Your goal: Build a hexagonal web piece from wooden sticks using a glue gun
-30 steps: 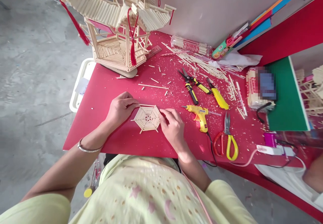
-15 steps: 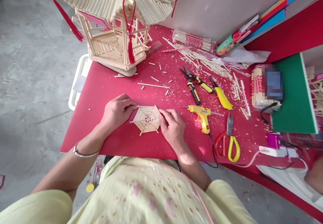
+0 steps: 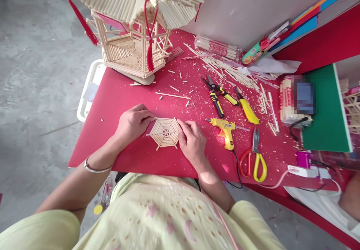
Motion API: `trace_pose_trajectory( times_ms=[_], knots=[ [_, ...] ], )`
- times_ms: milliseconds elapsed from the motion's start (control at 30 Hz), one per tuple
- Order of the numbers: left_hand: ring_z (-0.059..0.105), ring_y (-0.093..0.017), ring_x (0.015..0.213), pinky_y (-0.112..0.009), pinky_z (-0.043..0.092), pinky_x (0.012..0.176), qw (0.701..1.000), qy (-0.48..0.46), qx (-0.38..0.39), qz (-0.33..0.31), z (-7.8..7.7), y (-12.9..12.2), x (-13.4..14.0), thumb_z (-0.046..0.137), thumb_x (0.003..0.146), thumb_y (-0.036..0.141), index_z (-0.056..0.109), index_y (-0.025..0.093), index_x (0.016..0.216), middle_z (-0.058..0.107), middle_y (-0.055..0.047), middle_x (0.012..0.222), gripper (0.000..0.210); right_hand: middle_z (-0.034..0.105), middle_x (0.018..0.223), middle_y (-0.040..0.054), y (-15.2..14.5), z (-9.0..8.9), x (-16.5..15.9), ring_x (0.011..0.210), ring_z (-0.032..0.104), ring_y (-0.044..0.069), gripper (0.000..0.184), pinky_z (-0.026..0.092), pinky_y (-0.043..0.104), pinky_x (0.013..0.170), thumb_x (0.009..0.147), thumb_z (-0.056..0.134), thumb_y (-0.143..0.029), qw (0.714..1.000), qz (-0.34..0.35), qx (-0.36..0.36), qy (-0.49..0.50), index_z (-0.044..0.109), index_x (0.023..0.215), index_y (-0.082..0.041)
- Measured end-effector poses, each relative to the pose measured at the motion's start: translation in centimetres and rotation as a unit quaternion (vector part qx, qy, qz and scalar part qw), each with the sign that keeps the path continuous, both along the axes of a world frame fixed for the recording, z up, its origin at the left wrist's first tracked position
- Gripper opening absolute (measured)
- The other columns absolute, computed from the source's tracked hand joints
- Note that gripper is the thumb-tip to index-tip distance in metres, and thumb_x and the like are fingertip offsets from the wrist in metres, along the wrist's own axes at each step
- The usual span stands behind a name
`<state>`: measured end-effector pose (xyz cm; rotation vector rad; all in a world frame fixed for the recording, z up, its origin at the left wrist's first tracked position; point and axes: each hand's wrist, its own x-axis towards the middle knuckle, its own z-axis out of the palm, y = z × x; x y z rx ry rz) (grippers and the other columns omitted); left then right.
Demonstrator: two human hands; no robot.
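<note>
A small hexagonal panel of thin wooden sticks (image 3: 165, 133), patterned like a spider web, is held between my two hands over the red table. My left hand (image 3: 135, 121) pinches its upper left corner between thumb and fingers. On the other side my right hand (image 3: 192, 139) grips the upper right corner, its fingers curled. Several stick ends jut out past the panel's edge. Whether the panel touches the tabletop, I cannot tell. To the right of my right hand lies a yellow hot glue gun (image 3: 224, 130) with a clear glue stick in its back.
A stick-built pavilion (image 3: 135, 51) with red tassels stands at the back left. Pruning shears (image 3: 216, 96), a yellow utility knife (image 3: 247, 109) and scissors (image 3: 256, 156) lie to the right. Loose sticks (image 3: 236, 73) and shavings cover the red table (image 3: 98, 141). A power strip (image 3: 308, 171) sits near the right edge.
The view has shifted slightly, so the pavilion and table appear a little further right. Both hands keep the same hold on the stick panel.
</note>
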<state>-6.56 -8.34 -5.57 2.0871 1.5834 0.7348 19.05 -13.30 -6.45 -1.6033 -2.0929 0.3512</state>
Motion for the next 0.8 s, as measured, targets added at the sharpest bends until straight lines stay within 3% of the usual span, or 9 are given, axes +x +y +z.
trace_pose_trajectory(
  times_ms=[433, 800],
  knots=[
    [0.067, -0.017, 0.079, -0.028, 0.048, 0.068, 1.000, 0.012, 0.011, -0.003, -0.3, 0.1, 0.0, 0.055, 0.097, 0.034, 0.080, 0.022, 0.091, 0.073, -0.007, 0.095, 0.028, 0.061, 0.120, 0.0090, 0.6, 1.0, -0.6, 0.105, 0.062, 0.022, 0.056, 0.057, 0.032, 0.084, 0.096, 0.048, -0.015, 0.998, 0.035, -0.015, -0.047, 0.054, 0.149, -0.031],
    [0.066, -0.017, 0.077, -0.027, 0.046, 0.064, 1.000, 0.020, 0.012, 0.002, 0.1, 0.1, 0.3, 0.055, 0.096, 0.036, 0.079, 0.021, 0.090, 0.073, -0.007, 0.093, 0.029, 0.059, 0.121, 0.0098, 0.6, 1.1, -0.9, 0.106, 0.061, 0.023, 0.055, 0.057, 0.032, 0.081, 0.094, 0.049, -0.015, 0.997, 0.042, -0.021, -0.068, 0.058, 0.146, -0.030]
  ],
)
